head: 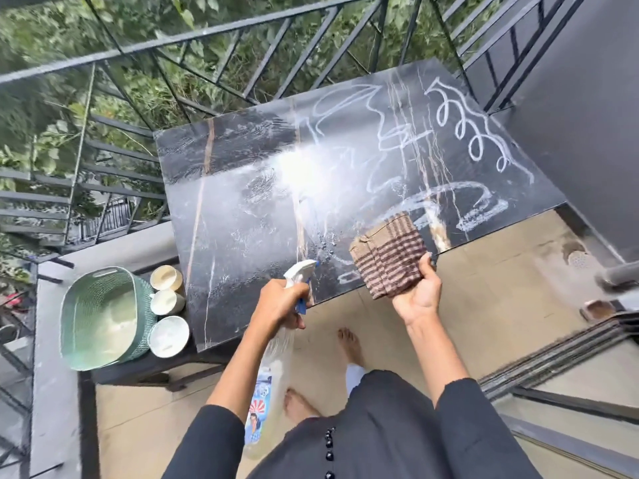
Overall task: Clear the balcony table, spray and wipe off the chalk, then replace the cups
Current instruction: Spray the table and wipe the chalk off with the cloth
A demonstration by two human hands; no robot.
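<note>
The black marble table (242, 209) carries white chalk scribbles (460, 133) over its right half, and its left half looks wet and smeared. My left hand (280, 305) grips a clear spray bottle (273, 375) by its white trigger head, with the nozzle aimed over the table's near edge. My right hand (416, 295) holds a folded brown striped cloth (389, 257) just above the table's near edge. Three pale cups (169, 305) stand on a low dark surface left of the table.
A green woven basket (100, 319) sits beside the cups. Black metal railing (207, 74) runs behind and left of the table, with foliage beyond. A grey wall (587, 133) stands to the right. My bare feet (349, 344) are on the beige tile floor.
</note>
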